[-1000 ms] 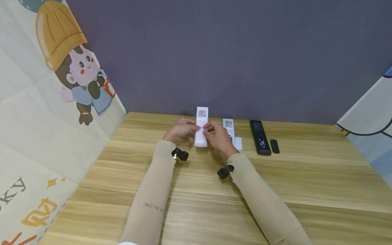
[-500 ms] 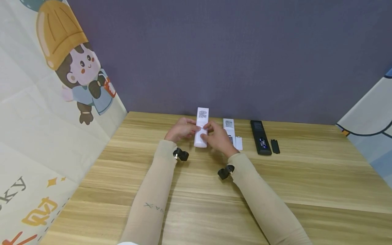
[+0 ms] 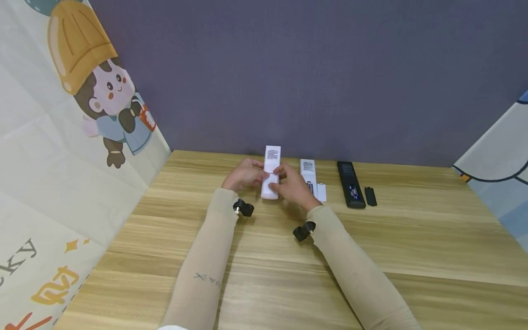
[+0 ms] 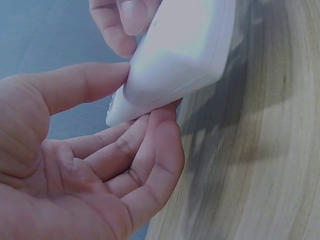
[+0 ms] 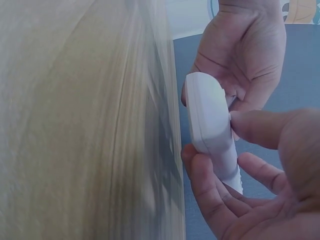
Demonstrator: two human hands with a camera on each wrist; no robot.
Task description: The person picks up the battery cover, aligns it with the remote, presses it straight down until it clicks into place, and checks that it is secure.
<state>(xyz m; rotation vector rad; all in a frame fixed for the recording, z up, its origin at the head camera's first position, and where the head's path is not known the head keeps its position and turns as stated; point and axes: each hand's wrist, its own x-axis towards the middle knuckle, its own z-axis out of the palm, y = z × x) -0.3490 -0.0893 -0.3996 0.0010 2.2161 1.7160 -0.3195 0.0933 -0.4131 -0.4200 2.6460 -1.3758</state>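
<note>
A white remote control (image 3: 272,156) is held just above the table, its labelled back facing up. My left hand (image 3: 244,175) grips its left side, thumb on top and fingers curled beneath, as the left wrist view shows. From the right, my right hand (image 3: 294,185) holds it too. Its thumb (image 5: 265,129) presses on the back's lower part and its fingers curl round the edge. A seam crosses the back near both hands. In the right wrist view the rounded end of the remote (image 5: 207,110) faces the camera.
Right of the hands lies a second white remote (image 3: 307,167) with its battery compartment uncovered, a white cover (image 3: 321,192) beside it. Further right are a black remote (image 3: 346,176), batteries showing, and its black cover (image 3: 370,196). A dark panel (image 3: 305,82) rises behind the wooden table (image 3: 264,275).
My right thumb has moved from the remote's right edge onto the lower part of its back. The remote has sunk very slightly. The left hand keeps its hold.
</note>
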